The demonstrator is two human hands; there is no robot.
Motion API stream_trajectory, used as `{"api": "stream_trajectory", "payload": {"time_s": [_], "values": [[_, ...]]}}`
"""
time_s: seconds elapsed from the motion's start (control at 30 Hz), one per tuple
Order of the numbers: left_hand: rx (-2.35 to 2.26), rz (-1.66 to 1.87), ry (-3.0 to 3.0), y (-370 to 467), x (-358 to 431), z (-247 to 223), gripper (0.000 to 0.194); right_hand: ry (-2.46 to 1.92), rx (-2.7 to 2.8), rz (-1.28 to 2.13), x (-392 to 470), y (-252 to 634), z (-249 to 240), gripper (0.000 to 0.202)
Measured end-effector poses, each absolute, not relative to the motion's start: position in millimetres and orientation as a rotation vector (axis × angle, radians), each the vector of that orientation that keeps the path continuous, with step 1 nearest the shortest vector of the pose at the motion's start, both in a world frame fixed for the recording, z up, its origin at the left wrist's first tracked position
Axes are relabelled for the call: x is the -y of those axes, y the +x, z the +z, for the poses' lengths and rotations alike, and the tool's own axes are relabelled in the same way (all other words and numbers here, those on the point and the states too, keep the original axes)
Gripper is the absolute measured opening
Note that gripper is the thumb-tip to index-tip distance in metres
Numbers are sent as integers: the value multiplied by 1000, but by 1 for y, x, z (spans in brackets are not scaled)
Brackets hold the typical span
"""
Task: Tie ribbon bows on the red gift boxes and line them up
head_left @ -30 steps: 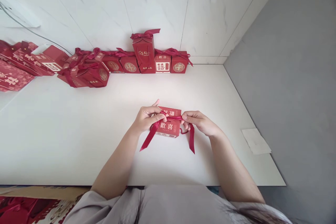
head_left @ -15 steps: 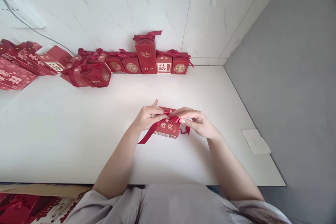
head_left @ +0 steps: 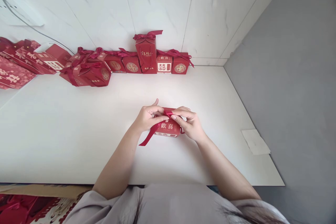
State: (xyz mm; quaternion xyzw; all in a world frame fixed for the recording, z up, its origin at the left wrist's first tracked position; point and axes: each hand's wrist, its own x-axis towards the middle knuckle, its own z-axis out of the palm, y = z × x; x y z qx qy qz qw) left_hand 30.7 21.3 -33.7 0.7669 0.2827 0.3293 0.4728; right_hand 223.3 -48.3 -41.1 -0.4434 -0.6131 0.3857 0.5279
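Note:
A small red gift box with pale characters on its face rests on the white table in front of me. Dark red ribbon is gathered at its top, and one loose tail hangs past the box's left side. My left hand pinches the ribbon from the left, thumb and index finger together, another finger pointing up. From the right, my right hand pinches the ribbon at the same spot, its thumb close to my left thumb. My fingers cover the middle of the ribbon, so any knot there is hidden.
Several finished-looking red boxes with ribbons line the tiled wall, one taller box among them. Red bags stand at the far left. White paper lies by the right table edge. A cardboard carton with red items sits below, at left.
My right hand has moved left and inward, closing on the ribbon beside my left fingers. The ribbon is bunched tighter at the top; my left hand has barely moved.

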Motion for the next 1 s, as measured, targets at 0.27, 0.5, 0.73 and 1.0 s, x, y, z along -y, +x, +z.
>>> {"api": "stream_trajectory", "payload": {"time_s": [0.27, 0.5, 0.73, 1.0], "values": [[-704, 790, 1817, 31, -19, -33, 15, -1070, 1432, 952, 49, 222, -42, 8], [-722, 805, 1867, 29, -19, -35, 11, -1088, 1345, 1070, 49, 223, -43, 16], [-699, 820, 1964, 28, -20, -37, 10, -1076, 1438, 1003, 48, 223, -38, 14], [-626, 772, 2032, 23, -22, -34, 11, -1206, 1554, 979, 48, 229, -33, 12]]}}
